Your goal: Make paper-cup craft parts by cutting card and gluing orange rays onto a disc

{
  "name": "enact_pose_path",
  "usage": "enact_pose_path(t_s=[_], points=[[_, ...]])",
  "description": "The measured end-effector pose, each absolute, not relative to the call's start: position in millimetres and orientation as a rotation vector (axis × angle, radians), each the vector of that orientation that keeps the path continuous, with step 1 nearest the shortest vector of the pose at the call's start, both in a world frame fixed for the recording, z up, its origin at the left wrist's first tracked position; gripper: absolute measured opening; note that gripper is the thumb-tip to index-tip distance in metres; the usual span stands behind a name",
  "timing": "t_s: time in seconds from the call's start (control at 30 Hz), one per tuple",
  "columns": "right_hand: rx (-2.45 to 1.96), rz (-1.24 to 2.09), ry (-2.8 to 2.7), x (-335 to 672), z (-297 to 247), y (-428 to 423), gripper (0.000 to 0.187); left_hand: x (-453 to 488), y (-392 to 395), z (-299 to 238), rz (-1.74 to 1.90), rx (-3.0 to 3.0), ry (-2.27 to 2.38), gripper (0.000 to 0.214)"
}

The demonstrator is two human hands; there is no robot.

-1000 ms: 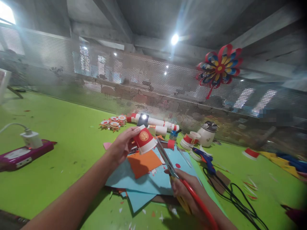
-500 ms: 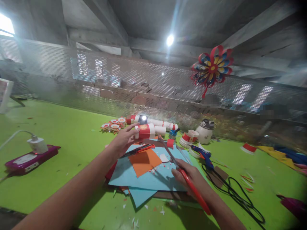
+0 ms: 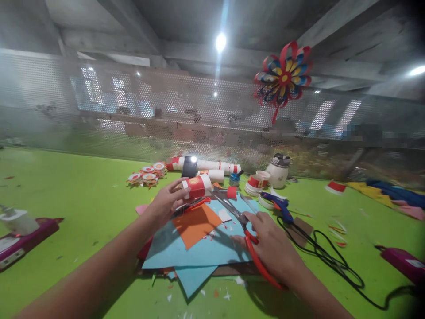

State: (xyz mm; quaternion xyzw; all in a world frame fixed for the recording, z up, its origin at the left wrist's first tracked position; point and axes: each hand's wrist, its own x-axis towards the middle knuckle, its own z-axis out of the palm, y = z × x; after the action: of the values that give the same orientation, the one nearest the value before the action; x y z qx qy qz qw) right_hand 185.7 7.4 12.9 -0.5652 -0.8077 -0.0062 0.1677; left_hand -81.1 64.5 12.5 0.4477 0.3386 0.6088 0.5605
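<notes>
My left hand (image 3: 169, 198) is closed on a red-and-white paper cup (image 3: 196, 187) with a gold emblem. The cup lies on its side, mouth turned right, above the back of a paper stack. In my right hand (image 3: 270, 239) are scissors (image 3: 257, 261) with red handles. Their metal blades are apart and point up and left, the tips close to the cup's rim. Beneath both hands lie light blue paper sheets (image 3: 166, 252), with an orange paper square (image 3: 194, 226) and small scraps on top. Another red-handled tool (image 3: 199, 203) lies under the cup, partly hidden.
A blue glue gun (image 3: 280, 206) with a black cord lies right of the paper. Behind stand a blue ink jar (image 3: 234, 179), cut cup pieces (image 3: 255, 182), a pale pot (image 3: 278, 173) and white rolls (image 3: 215, 166). Paper flowers (image 3: 148, 173) lie left. A purple power strip (image 3: 36, 235) sits far left.
My left hand has drawn the cup nearer and off the white roll behind it. The scissors' blades have spread apart. The view has shifted slightly right.
</notes>
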Motion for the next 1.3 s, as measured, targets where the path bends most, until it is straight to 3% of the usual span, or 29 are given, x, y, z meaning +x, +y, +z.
enact_pose_path(t_s=[0.3, 0.5, 0.9, 1.3], points=[[-1.61, -0.016, -2.282, 189, 8, 15, 0.044, -75, 60, 6, 1.488, 1.254, 1.049, 0.051], [-1.547, 0.201, -2.307, 182, 6, 8, 0.041, -79, 61, -3, 1.554, 1.289, 1.173, 0.054], [-1.612, 0.159, -2.395, 167, 8, -5, 0.051, -72, 51, -5, 1.446, 1.317, 1.057, 0.051], [-1.549, 0.032, -2.411, 170, 3, -4, 0.051, -77, 58, -14, 1.451, 1.649, 1.27, 0.048]])
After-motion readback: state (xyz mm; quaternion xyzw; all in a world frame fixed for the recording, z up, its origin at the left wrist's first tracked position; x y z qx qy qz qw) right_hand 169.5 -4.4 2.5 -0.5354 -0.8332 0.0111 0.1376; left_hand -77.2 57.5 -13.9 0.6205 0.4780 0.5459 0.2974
